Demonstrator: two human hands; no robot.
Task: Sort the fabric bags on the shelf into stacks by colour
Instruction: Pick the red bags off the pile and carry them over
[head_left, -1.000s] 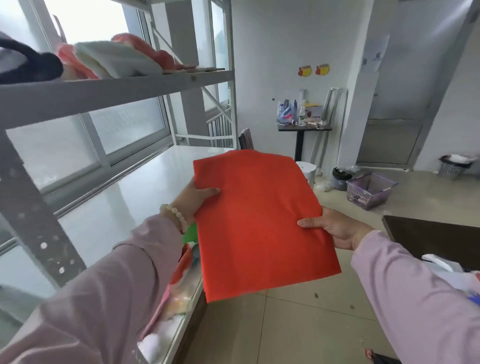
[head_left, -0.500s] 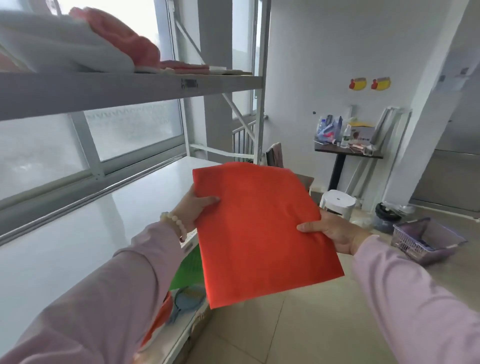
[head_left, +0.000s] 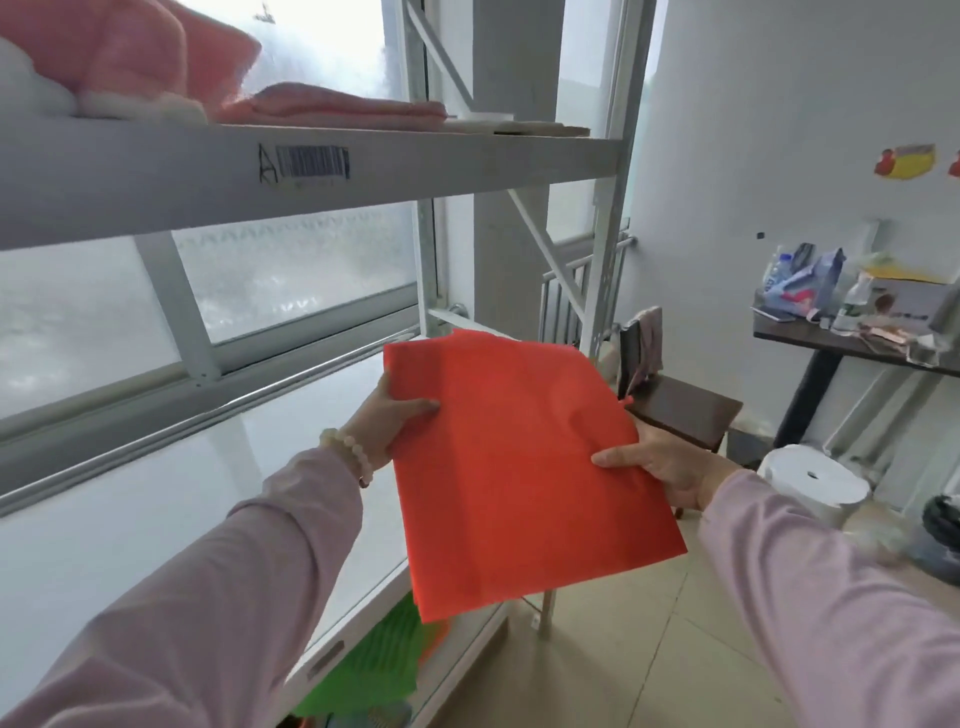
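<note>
A flat orange-red fabric bag (head_left: 514, 467) is held in the air over the front edge of the white middle shelf (head_left: 156, 519). My left hand (head_left: 389, 415) pinches its left edge, thumb on top. My right hand (head_left: 665, 462) grips its right edge, thumb on top. Pink folded bags (head_left: 332, 101) and a white one (head_left: 36, 88) lie on the upper shelf (head_left: 415, 156). A green bag (head_left: 374, 660) and a sliver of orange fabric show on the level below.
The shelf's metal upright (head_left: 608, 234) stands just behind the bag. To the right are a dark stool (head_left: 680, 410), a white round stool (head_left: 815, 483) and a cluttered dark table (head_left: 852, 338). Tiled floor (head_left: 623, 649) lies at the lower right.
The view has swung left and up toward the shelves. Both hands still hold the orange-red bag, which has moved closer to the far end of the middle shelf.
</note>
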